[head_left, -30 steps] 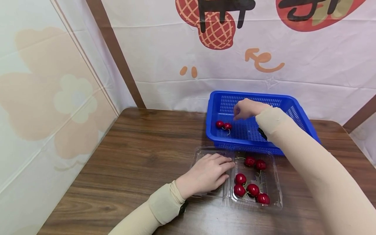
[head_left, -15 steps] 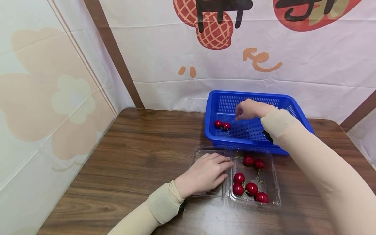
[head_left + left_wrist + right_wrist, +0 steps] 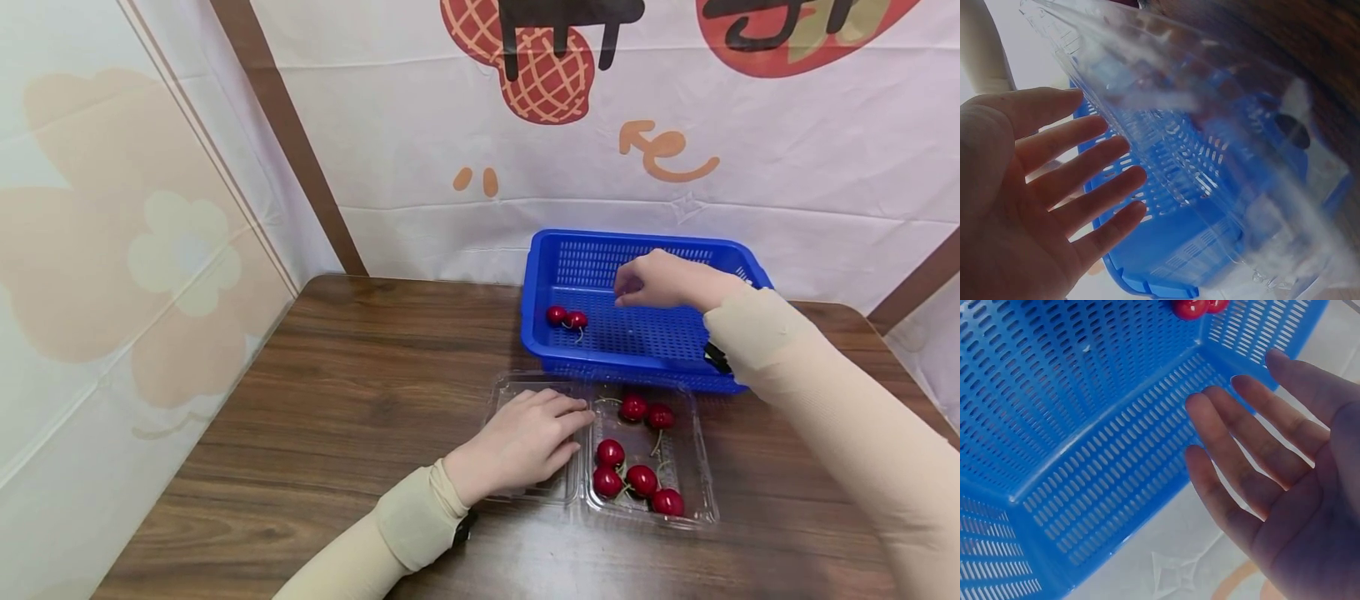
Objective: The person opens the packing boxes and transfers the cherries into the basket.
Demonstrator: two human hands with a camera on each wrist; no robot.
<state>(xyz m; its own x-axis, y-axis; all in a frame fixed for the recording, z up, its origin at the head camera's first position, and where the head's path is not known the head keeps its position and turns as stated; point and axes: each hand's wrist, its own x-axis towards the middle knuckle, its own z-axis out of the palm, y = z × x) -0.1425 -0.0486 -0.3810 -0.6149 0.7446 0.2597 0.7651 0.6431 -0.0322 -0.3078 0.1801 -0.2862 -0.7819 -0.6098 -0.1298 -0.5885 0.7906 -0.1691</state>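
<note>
Right hand (image 3: 663, 279): your fingers loosely parted, pinching nothing, over the blue basket (image 3: 531, 292).
Cherry pair (image 3: 577, 320): inside it, left of your right grip and slightly towards you, side by side.
Nearer hand: your right, it seems.
Left hand (image 3: 517, 439): fingers spread over the clamshell lid (image 3: 551, 492); six cherries (image 3: 641, 481) lie just to its right.

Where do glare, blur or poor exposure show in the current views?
Head: mostly sharp; pale glare on the table below the clear container, tiny highlights on the cherries. Left wrist: soft, hazy, streaky reflections across the plastic, washed-out white above the left hand. Right wrist: right hand dim, its palm in shadow against a brighter backdrop.
</note>
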